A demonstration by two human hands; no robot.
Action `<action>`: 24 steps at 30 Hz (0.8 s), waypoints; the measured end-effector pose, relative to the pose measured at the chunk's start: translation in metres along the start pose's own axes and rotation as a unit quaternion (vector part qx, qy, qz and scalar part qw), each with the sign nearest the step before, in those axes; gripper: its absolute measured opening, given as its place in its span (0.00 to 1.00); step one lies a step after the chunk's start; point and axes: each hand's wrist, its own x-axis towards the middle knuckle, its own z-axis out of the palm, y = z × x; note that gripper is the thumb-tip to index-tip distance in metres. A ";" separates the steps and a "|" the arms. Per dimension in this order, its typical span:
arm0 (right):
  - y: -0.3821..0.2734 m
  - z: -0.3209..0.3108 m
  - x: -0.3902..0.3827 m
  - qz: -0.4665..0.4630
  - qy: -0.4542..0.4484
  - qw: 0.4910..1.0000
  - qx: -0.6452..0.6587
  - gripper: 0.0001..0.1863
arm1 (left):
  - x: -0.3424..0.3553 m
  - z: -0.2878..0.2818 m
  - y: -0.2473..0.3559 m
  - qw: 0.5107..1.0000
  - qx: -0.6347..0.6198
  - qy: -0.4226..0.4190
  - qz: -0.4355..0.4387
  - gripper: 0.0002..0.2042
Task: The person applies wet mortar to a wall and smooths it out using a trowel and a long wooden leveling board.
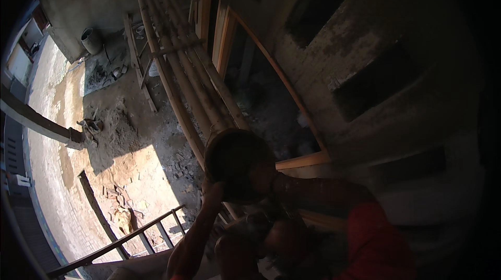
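Observation:
A dark, round, bucket-like container (237, 147) sits in front of me at the near end of a bamboo-pole platform, its open mouth facing up. At its lower left rim is my left hand (214, 194), fingers closed over the edge. My right hand (262, 180) reaches in from the right and lies at the container's right side, partly over its mouth. Deep shadow hides the right hand's fingers and whatever is inside the container. My bent knees (284, 238) show just below it.
Long bamboo poles (180, 66) run away from me, tied to a crosspiece. An orange wooden frame (292, 92) and a rough wall with dark openings (365, 84) stand at right. Far below left lie rubble (117, 123), a ladder (162, 233) and a grey drum (92, 41).

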 end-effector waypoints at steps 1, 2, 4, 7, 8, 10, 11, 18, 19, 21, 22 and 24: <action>-0.009 -0.005 -0.022 0.057 -0.023 0.998 0.018 0.17 | -0.012 0.013 0.021 1.000 0.017 -0.005 -0.002 0.22; -0.022 -0.001 -0.044 0.109 -0.045 0.993 0.033 0.17 | -0.029 0.025 0.048 0.997 0.074 -0.010 0.013 0.21; -0.024 -0.068 -0.096 0.096 -0.084 0.988 0.086 0.18 | -0.066 0.042 0.107 0.981 0.186 -0.016 0.050 0.20; -0.021 -0.258 -0.184 -0.025 -0.113 0.982 0.147 0.21 | -0.116 0.045 0.159 0.977 0.201 0.064 -0.007 0.20; -0.020 -0.293 -0.202 0.011 -0.101 0.985 0.137 0.22 | -0.115 0.032 0.144 0.970 0.237 0.058 -0.016 0.21; -0.017 -0.330 -0.228 0.068 -0.076 0.986 0.132 0.22 | -0.159 0.053 0.201 0.985 0.171 0.026 -0.016 0.22; -0.015 -0.337 -0.232 0.079 -0.062 0.986 0.131 0.21 | -0.183 0.064 0.224 0.990 0.137 0.012 -0.017 0.23; -0.109 -0.319 -0.267 0.145 -0.128 0.980 -0.048 0.16 | -0.248 0.089 0.300 0.987 0.162 0.021 -0.006 0.26; -0.116 -0.330 -0.286 0.091 -0.149 0.984 -0.019 0.16 | -0.256 0.085 0.300 0.987 0.154 0.009 -0.035 0.26; -0.086 -0.398 -0.334 -0.066 -0.149 0.970 0.183 0.18 | -0.279 0.095 0.313 1.000 0.014 -0.004 -0.026 0.25; -0.090 -0.428 -0.351 0.032 -0.195 0.965 0.174 0.17 | -0.289 0.096 0.322 0.999 0.046 -0.003 -0.005 0.26; -0.066 -0.425 -0.372 0.022 -0.083 0.976 0.200 0.18 | -0.305 0.094 0.337 0.992 0.117 0.005 0.041 0.29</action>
